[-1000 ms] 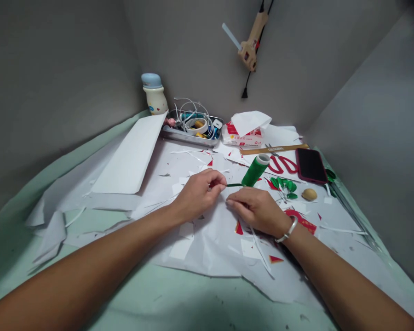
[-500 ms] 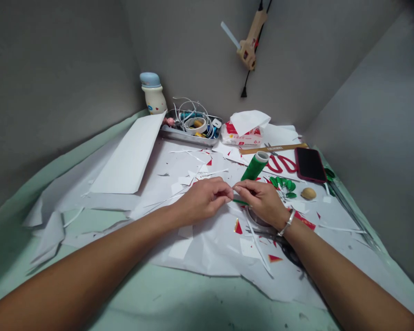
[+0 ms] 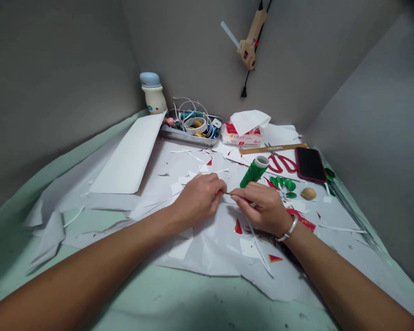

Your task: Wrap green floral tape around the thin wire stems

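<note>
1. Spanning the small gap between the two hands is a thin dark strip [image 3: 227,193], just in front of and left of the spool [image 3: 253,173]; its ends are hidden by fingers.
2. The left hand [image 3: 203,194], left of the spool, has its fingers curled narrow, thumb and forefinger closed on the strip.
3. The right hand [image 3: 261,205], just in front of the spool, pinches the strip's other side between thumb and forefinger. A bracelet [image 3: 288,229] circles that wrist.
4. The spool, wound with green, leans to the right.
5. Right of the spool lie green pieces [image 3: 283,185], then a tan round thing [image 3: 308,193].
6. Behind and right of it are red-handled scissors [image 3: 282,163], with a phone [image 3: 311,165] farther right.
7. Behind it sit a gold strap [image 3: 273,149] and a tissue pack [image 3: 242,136].
8. Behind and left of it are a metal tray [image 3: 189,135] of odds and ends, a bottle [image 3: 154,95] and a white sheet [image 3: 129,158].
9. High behind it, a glue gun [image 3: 251,41] hangs.
</note>
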Motion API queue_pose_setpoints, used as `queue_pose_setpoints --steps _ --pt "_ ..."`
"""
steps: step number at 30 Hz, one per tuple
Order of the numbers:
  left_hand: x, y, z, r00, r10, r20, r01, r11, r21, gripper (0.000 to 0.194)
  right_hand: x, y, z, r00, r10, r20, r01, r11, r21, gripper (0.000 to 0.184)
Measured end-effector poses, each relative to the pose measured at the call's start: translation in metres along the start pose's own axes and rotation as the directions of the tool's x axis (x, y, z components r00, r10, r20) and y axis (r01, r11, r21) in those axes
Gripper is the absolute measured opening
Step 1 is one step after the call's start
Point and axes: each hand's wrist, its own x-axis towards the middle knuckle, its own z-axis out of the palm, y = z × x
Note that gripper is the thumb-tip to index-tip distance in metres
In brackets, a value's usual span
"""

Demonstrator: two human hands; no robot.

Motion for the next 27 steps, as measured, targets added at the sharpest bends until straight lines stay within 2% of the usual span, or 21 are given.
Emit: queue_pose_setpoints --steps 6,9,11,14,17,20,22,25,27 --pt "-0.001 -0.002 0.003 0.998 0.024 0.064 -0.024 1.000 0.005 0.019 0.001 0.000 0.001 1.000 -0.023 0.017 0.022 0.998 0.064 0.017" --pt "-0.001 0.000 0.003 0.985 0.096 0.141 -0.082 0.991 -0.103 0.018 0.002 0.004 0.002 0.995 0.094 -0.021 -0.091 0.989 0.115 0.018" --pt "0.000 0.002 0.000 0.980 0.105 0.169 -0.065 0.972 -0.224 0.017 0.002 0.009 0.004 0.979 0.197 -0.044 -0.187 0.969 0.163 0.018" --pt "0.002 0.005 -0.006 0.991 0.012 0.130 0.040 0.919 -0.393 0.015 0.002 0.017 0.006 0.962 0.271 0.000 -0.266 0.944 0.195 0.019" --pt "0.003 0.005 -0.010 0.992 -0.118 0.032 0.120 0.884 -0.453 0.014 0.001 0.017 0.008 0.973 0.198 0.121 -0.214 0.966 0.144 0.018" --pt "0.003 0.002 -0.008 0.978 -0.204 -0.046 0.173 0.913 -0.370 0.014 -0.001 0.007 0.007 0.973 0.064 0.222 -0.081 0.994 0.067 0.017" --pt "0.002 0.000 -0.004 0.977 -0.205 -0.064 0.181 0.947 -0.264 0.014 -0.001 -0.001 0.006 0.975 -0.012 0.222 0.009 1.000 0.017 0.018" --pt "0.000 -0.003 0.001 0.993 -0.111 -0.036 0.106 0.988 -0.113 0.016 -0.001 -0.006 0.003 0.989 -0.065 0.133 0.069 0.997 -0.023 0.018" --pt "0.000 -0.003 0.003 1.000 -0.011 0.018 0.012 0.997 -0.078 0.017 0.000 -0.004 0.002 0.999 -0.019 0.047 0.019 1.000 0.002 0.018"
